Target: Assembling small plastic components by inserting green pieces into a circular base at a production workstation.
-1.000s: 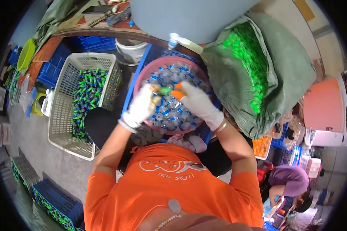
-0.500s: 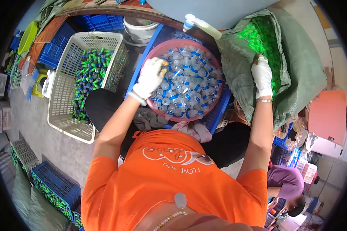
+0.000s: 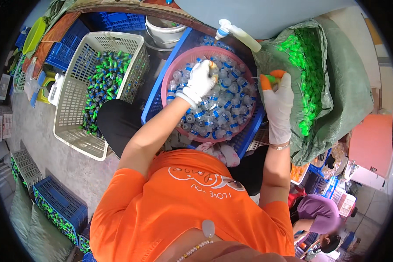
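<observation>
My left hand (image 3: 200,82), in a white glove, is over a pink basin (image 3: 165,83) heaped with small clear plastic pieces with blue bands (image 3: 225,102). Its fingers are curled together at the pile; what they grip cannot be told from the pieces behind. My right hand (image 3: 277,107), gloved in white with orange fingertips, pinches a small green plastic piece (image 3: 271,79) with a thin pale stem pointing toward the basin. That hand is between the basin and a grey-green sack (image 3: 351,83) holding many bright green pieces (image 3: 308,78).
A cream basket (image 3: 67,115) of green-and-dark pieces stands at my left. The basin sits in a blue crate (image 3: 155,102). Beyond it are a white bucket (image 3: 166,32) and a pale bottle (image 3: 244,38). Another person in purple (image 3: 318,214) sits lower right.
My right hand has come out of the sack toward the basin with a green piece. My left hand has moved right over the clear pieces.
</observation>
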The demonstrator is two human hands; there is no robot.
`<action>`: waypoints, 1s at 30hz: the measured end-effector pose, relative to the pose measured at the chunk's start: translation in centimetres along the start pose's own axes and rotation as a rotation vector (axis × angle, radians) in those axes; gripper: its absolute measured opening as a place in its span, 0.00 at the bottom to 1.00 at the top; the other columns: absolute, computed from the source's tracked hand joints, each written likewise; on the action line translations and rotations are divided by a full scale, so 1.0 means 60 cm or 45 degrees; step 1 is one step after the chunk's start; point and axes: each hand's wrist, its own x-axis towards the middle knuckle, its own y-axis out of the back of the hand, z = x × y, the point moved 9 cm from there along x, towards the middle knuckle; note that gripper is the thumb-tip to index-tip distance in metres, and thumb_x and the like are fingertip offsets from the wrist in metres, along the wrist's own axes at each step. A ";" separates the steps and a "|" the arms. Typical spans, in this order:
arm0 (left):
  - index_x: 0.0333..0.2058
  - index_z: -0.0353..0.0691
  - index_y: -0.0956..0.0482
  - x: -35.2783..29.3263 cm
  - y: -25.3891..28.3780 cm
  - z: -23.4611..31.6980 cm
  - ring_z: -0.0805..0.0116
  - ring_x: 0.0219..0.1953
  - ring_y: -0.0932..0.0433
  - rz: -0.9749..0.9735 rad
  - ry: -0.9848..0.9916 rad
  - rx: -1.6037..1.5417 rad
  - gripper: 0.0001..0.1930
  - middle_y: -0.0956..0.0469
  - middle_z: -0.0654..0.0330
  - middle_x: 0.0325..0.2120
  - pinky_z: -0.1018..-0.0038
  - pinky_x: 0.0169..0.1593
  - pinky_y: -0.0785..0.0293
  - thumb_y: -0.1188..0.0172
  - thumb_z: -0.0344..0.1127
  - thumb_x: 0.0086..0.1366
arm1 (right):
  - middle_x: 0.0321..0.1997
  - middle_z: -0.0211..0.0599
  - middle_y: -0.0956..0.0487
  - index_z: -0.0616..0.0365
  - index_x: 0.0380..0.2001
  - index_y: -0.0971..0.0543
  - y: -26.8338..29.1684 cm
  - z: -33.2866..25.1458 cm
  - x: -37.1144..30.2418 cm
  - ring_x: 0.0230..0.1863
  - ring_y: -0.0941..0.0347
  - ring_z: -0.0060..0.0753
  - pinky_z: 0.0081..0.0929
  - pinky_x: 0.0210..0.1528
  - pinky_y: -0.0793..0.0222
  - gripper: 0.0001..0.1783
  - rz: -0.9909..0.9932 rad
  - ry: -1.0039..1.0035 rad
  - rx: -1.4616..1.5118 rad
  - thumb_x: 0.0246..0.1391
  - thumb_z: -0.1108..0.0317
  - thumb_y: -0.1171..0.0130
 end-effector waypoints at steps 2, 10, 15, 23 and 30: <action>0.48 0.36 0.26 0.014 0.003 -0.041 0.58 0.48 0.25 -0.022 0.143 -0.869 0.22 0.24 0.54 0.47 0.66 0.52 0.29 0.33 0.36 0.57 | 0.23 0.36 0.23 0.57 0.39 0.26 -0.020 0.005 -0.003 0.22 0.27 0.32 0.29 0.27 0.31 0.12 -0.008 0.061 0.260 0.54 0.68 0.35; 0.58 0.34 0.32 0.063 0.070 0.014 0.72 0.48 0.26 0.023 0.149 -1.325 0.24 0.24 0.61 0.46 0.75 0.51 0.27 0.41 0.23 0.64 | 0.23 0.35 0.24 0.55 0.46 0.24 -0.034 -0.093 0.024 0.19 0.30 0.27 0.27 0.24 0.34 0.15 0.027 0.244 0.370 0.54 0.72 0.37; 0.57 0.32 0.32 0.068 0.080 0.015 0.71 0.50 0.26 0.132 0.095 -1.405 0.23 0.24 0.60 0.47 0.75 0.54 0.28 0.40 0.24 0.63 | 0.23 0.37 0.23 0.54 0.48 0.21 -0.055 -0.098 0.030 0.18 0.31 0.28 0.27 0.23 0.35 0.17 0.004 0.285 0.033 0.54 0.74 0.39; 0.53 0.33 0.30 0.066 0.067 0.007 0.72 0.50 0.26 0.045 0.156 -1.405 0.19 0.24 0.59 0.46 0.75 0.56 0.29 0.40 0.23 0.63 | 0.24 0.38 0.23 0.54 0.46 0.20 -0.076 -0.083 0.030 0.18 0.31 0.29 0.28 0.23 0.34 0.15 -0.069 0.214 0.078 0.53 0.75 0.39; 0.52 0.32 0.30 0.065 0.066 0.006 0.73 0.49 0.26 0.028 0.165 -1.353 0.18 0.24 0.60 0.46 0.75 0.55 0.29 0.41 0.23 0.63 | 0.24 0.38 0.22 0.54 0.46 0.20 -0.073 -0.090 0.031 0.19 0.30 0.28 0.28 0.23 0.34 0.15 -0.044 0.237 0.088 0.53 0.75 0.39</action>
